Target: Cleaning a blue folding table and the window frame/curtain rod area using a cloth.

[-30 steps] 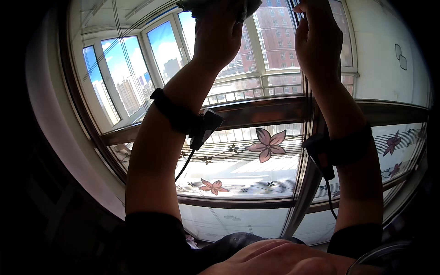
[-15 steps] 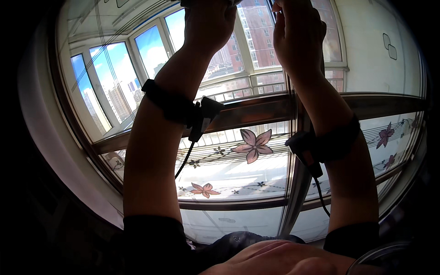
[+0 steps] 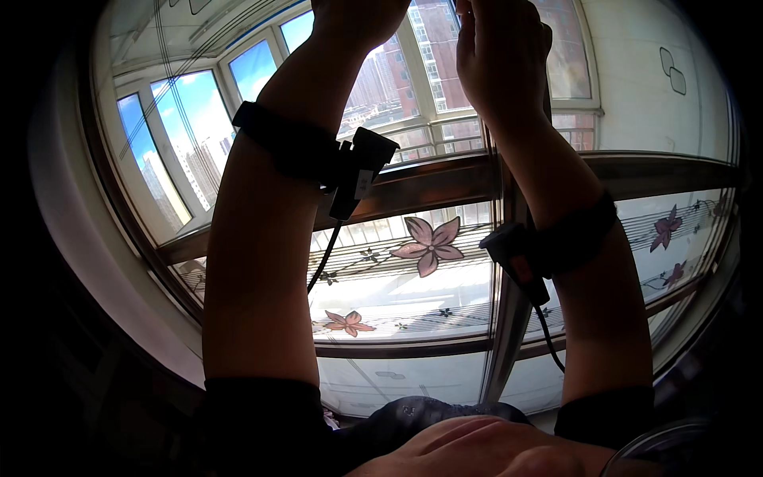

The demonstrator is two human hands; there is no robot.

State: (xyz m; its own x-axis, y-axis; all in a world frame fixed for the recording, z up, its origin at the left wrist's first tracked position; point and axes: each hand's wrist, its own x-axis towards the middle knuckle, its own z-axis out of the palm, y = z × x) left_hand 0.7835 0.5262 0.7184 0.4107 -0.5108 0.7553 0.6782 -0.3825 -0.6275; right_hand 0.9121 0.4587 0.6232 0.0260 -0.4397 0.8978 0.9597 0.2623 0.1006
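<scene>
My left hand [image 3: 362, 20] is raised at the top edge, in front of the window side of the glass door. Its fingers look folded, but their ends and whatever they grip are cut off by the frame. My right hand [image 3: 505, 56] is up beside it, next to the door's dark upright frame [image 3: 509, 179]. The fingers there look bent, with the thumb side toward the left hand; anything in them is hidden. A black strap with a small device [image 3: 362, 171] is on my left forearm, and a similar strapped device [image 3: 513, 250] sits on the right one.
Glass door panels carry a pink flower pattern [image 3: 429, 246] and dark crossbars [image 3: 421, 191]. Behind the glass are balcony windows [image 3: 191, 131] with buildings outside. A cable [image 3: 326, 258] hangs from the left device, another [image 3: 548, 338] from the right. A pale wall edge [image 3: 67, 215] curves along the left.
Both hands have shifted slightly up and left in the picture, and the left fingers have slipped further past the top edge. The dark thing at the left hand has left the frame.
</scene>
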